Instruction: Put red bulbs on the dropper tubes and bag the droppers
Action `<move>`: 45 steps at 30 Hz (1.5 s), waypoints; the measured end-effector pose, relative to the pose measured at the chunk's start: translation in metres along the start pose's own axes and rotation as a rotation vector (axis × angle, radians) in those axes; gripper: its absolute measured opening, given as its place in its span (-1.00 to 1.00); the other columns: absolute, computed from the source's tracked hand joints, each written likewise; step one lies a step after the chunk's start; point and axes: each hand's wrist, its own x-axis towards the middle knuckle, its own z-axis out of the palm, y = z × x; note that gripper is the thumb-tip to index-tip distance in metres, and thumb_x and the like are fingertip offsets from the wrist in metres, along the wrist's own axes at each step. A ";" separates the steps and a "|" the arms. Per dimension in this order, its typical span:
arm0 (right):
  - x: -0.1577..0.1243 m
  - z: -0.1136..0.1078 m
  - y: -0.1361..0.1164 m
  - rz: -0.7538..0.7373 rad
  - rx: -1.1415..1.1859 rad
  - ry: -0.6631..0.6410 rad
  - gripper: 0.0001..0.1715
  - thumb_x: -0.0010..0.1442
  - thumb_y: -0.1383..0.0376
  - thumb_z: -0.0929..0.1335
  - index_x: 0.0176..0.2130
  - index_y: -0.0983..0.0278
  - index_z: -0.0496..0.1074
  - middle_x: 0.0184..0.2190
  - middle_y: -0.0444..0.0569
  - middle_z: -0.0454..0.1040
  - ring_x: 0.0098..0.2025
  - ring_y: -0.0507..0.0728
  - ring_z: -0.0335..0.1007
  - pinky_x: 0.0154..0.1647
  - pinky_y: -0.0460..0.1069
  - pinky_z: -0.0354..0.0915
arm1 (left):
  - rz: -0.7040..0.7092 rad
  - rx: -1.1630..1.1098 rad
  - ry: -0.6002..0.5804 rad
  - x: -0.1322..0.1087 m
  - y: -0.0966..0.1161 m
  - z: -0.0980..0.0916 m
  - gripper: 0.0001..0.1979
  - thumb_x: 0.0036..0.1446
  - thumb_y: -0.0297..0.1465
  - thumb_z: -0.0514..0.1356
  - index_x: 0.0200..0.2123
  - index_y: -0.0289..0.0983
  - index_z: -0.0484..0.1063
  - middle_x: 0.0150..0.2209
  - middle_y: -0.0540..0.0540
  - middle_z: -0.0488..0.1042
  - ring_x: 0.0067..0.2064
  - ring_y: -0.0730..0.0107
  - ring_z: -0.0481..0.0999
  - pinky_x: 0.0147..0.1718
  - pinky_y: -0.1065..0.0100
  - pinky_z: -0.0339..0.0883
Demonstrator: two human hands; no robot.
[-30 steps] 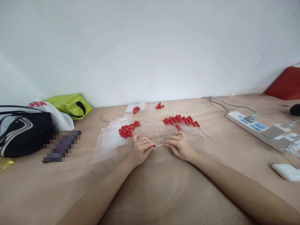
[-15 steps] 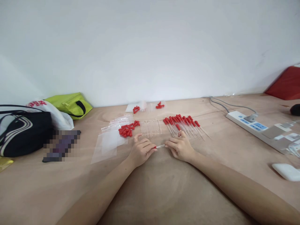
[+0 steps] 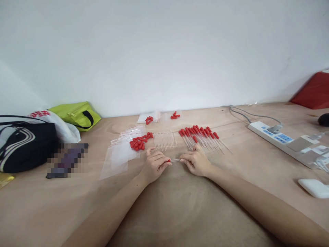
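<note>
My left hand (image 3: 154, 165) pinches a small red rubber bulb at the end of a thin clear glass tube (image 3: 175, 160). My right hand (image 3: 195, 162) pinches the other end of that tube, so both hold one dropper just above the wooden table (image 3: 180, 206). Behind my left hand lies a pile of loose red bulbs (image 3: 140, 141). A row of bare glass tubes (image 3: 165, 140) lies behind the gap between my hands. A row of finished droppers with red bulbs (image 3: 202, 135) lies behind my right hand.
Clear zip bags (image 3: 118, 154) lie at the left of the bulbs, with two more small bags of red bulbs (image 3: 159, 117) near the wall. A black bag (image 3: 24, 144), white bag and green pouch (image 3: 77, 115) sit far left. A power strip (image 3: 277, 139) and white object (image 3: 314, 188) lie right.
Both hands stay almost in place; the short stretch of tube showing between them has changed only slightly.
</note>
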 end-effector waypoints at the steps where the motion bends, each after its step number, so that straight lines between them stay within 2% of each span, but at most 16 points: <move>1: 0.001 -0.001 0.000 -0.024 -0.025 0.002 -0.72 0.19 0.32 0.15 -0.40 0.27 0.39 -0.54 -0.15 0.41 -0.54 -0.04 0.11 -0.30 -0.01 -0.18 | 0.000 0.005 -0.014 0.000 0.000 0.000 -0.82 0.14 -0.32 0.10 -0.44 -0.23 0.42 -0.52 0.07 0.50 -0.43 0.48 0.45 0.03 0.14 -0.08; 5: 0.003 -0.003 -0.001 -0.130 -0.192 0.073 -0.73 0.15 0.36 0.17 -0.47 0.29 0.37 -0.58 -0.15 0.38 -0.58 -0.04 0.02 -0.31 0.01 -0.18 | -0.018 0.039 -0.075 -0.001 0.002 0.001 -0.82 0.14 -0.31 0.09 -0.46 -0.22 0.41 -0.53 0.07 0.49 -0.43 0.47 0.44 0.04 0.12 -0.10; 8: 0.003 -0.001 -0.005 -0.169 -0.262 0.135 -0.73 0.11 0.42 0.16 -0.52 0.31 0.35 -0.61 -0.14 0.35 -0.58 -0.03 0.01 -0.33 0.01 -0.18 | -0.033 0.056 -0.071 -0.001 0.002 0.001 -0.81 0.13 -0.31 0.09 -0.47 -0.23 0.40 -0.55 0.07 0.48 -0.44 0.47 0.43 0.03 0.11 -0.08; 17: 0.002 0.007 -0.013 -0.159 -0.149 0.213 -0.73 0.10 0.44 0.15 -0.47 0.32 0.37 -0.61 -0.15 0.35 -0.57 -0.04 0.03 -0.31 0.00 -0.16 | -0.006 0.026 -0.050 0.001 0.004 0.002 -0.82 0.13 -0.31 0.07 -0.45 -0.24 0.37 -0.52 0.05 0.48 -0.41 0.44 0.43 0.02 0.12 -0.07; 25: 0.004 0.013 -0.016 -0.124 -0.157 0.177 -0.72 0.10 0.44 0.15 -0.48 0.32 0.38 -0.60 -0.14 0.35 -0.58 -0.04 0.00 -0.31 0.00 -0.16 | -0.011 0.046 -0.055 0.002 0.004 0.003 -0.80 0.14 -0.32 0.06 -0.48 -0.23 0.37 -0.53 0.07 0.48 -0.42 0.46 0.43 0.01 0.14 -0.06; 28: 0.007 0.010 -0.018 -0.094 -0.173 0.110 -0.73 0.12 0.41 0.16 -0.46 0.31 0.39 -0.58 -0.11 0.36 -0.53 -0.01 0.07 -0.28 0.01 -0.15 | -0.016 0.081 -0.063 0.005 0.004 0.001 -0.81 0.12 -0.31 0.09 -0.49 -0.23 0.37 -0.54 0.07 0.49 -0.43 0.46 0.43 0.02 0.15 -0.06; 32: 0.016 -0.003 -0.020 -0.036 -0.230 -0.013 -0.74 0.12 0.33 0.20 -0.49 0.28 0.41 -0.49 -0.04 0.40 -0.36 0.07 0.17 -0.27 0.04 -0.16 | -0.022 0.128 -0.060 0.009 -0.001 -0.003 -0.83 0.10 -0.27 0.12 -0.46 -0.19 0.41 -0.49 0.06 0.51 -0.36 0.40 0.45 0.02 0.13 -0.08; 35: 0.023 -0.016 -0.009 0.116 -0.255 -0.054 -0.72 0.13 0.29 0.21 -0.49 0.27 0.43 -0.47 -0.02 0.42 -0.33 0.09 0.20 -0.29 0.04 -0.15 | -0.135 0.221 0.000 0.009 -0.012 -0.009 -0.77 0.02 -0.17 0.16 -0.31 -0.17 0.42 -0.34 -0.02 0.53 -0.21 0.26 0.43 0.01 0.06 -0.12; 38: 0.030 -0.026 0.014 0.476 -0.264 0.028 -0.69 0.15 0.25 0.19 -0.41 0.26 0.46 -0.42 0.00 0.46 -0.29 0.12 0.26 -0.28 0.03 -0.13 | -0.388 0.409 0.094 0.004 -0.032 -0.016 -0.79 0.04 -0.24 0.14 -0.26 -0.18 0.42 -0.20 -0.11 0.48 -0.11 0.16 0.36 -0.02 0.03 -0.13; 41: 0.036 -0.026 0.038 0.772 -0.281 0.078 -0.66 0.16 0.22 0.15 -0.30 0.25 0.45 -0.41 0.02 0.48 -0.27 0.16 0.31 -0.26 0.04 -0.11 | -0.614 0.559 0.098 -0.001 -0.051 -0.022 -0.80 0.03 -0.26 0.13 -0.27 -0.18 0.41 -0.16 -0.14 0.43 -0.08 0.09 0.30 -0.07 0.01 -0.11; 45: 0.040 -0.014 0.053 0.865 -0.321 0.056 -0.69 0.14 0.23 0.16 -0.23 0.27 0.40 -0.41 0.03 0.49 -0.27 0.19 0.34 -0.20 0.07 -0.11 | -0.748 0.611 0.007 -0.004 -0.063 -0.026 -0.74 0.00 -0.19 0.14 -0.27 -0.21 0.41 -0.20 -0.17 0.39 -0.10 0.07 0.28 -0.14 0.05 -0.03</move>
